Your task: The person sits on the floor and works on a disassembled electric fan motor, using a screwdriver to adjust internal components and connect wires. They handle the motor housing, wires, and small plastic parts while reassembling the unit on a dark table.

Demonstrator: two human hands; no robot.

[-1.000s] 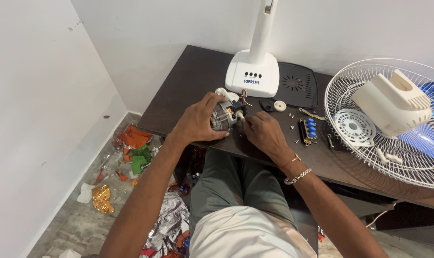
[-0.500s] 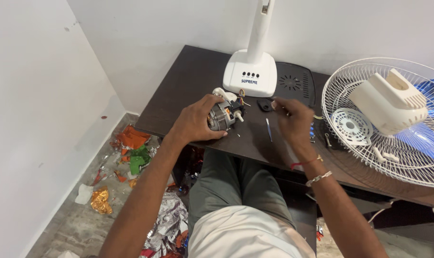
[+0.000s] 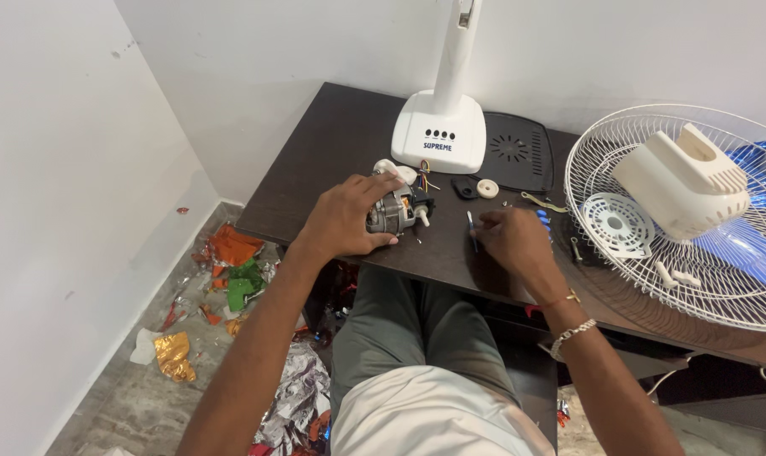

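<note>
My left hand (image 3: 342, 221) grips a small metal fan motor (image 3: 393, 211) with coloured wires, holding it down on the dark wooden table (image 3: 332, 160). To its right, my right hand (image 3: 511, 242) rests on the table with its fingers closed on a thin screwdriver (image 3: 470, 228) that lies nearly flat on the tabletop. The two hands are apart, with bare table between them. A bracelet sits on my right wrist.
A white fan stand base (image 3: 439, 131) stands at the back, beside a black vented cover (image 3: 518, 152). A white wire fan guard (image 3: 687, 211) with a cream motor housing (image 3: 682, 181) fills the right. Small screws and parts lie nearby. Foil scraps litter the floor (image 3: 222, 279).
My right hand left the motor, swung right, then came down onto the table with the screwdriver. My left hand stayed on the motor.
</note>
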